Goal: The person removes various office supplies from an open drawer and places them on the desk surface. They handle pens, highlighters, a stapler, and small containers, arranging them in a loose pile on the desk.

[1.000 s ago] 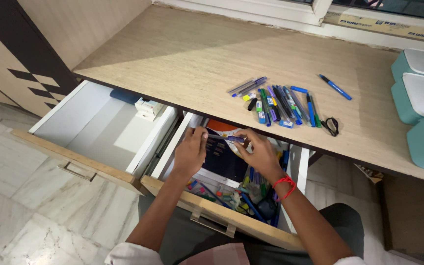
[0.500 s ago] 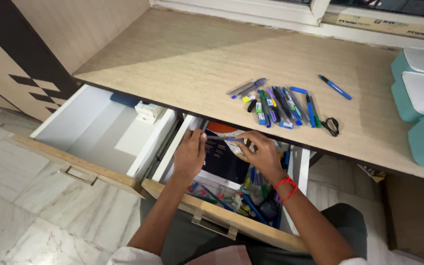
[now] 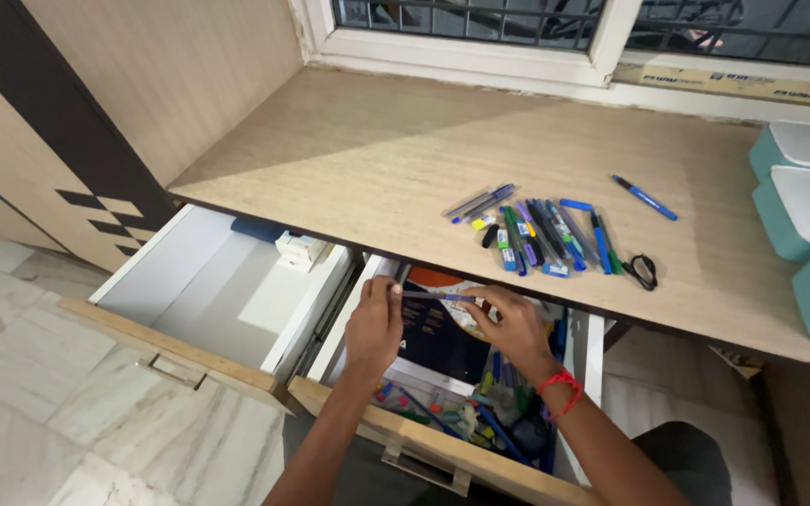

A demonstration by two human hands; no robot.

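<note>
The desk (image 3: 377,150) is light wood. A bunch of pens (image 3: 541,230), one blue pen (image 3: 644,198) and three teal boxes (image 3: 803,211) lie on it.

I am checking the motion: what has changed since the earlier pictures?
Little changed. Both hands, left hand and right hand, still hold the pen between them over the open drawer. The view tilted up, showing more window. The pens on the desk stayed put.

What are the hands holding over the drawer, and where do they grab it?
A blue pen, held level over the open drawer. The left hand pinches one end and the right hand pinches the other.
</note>
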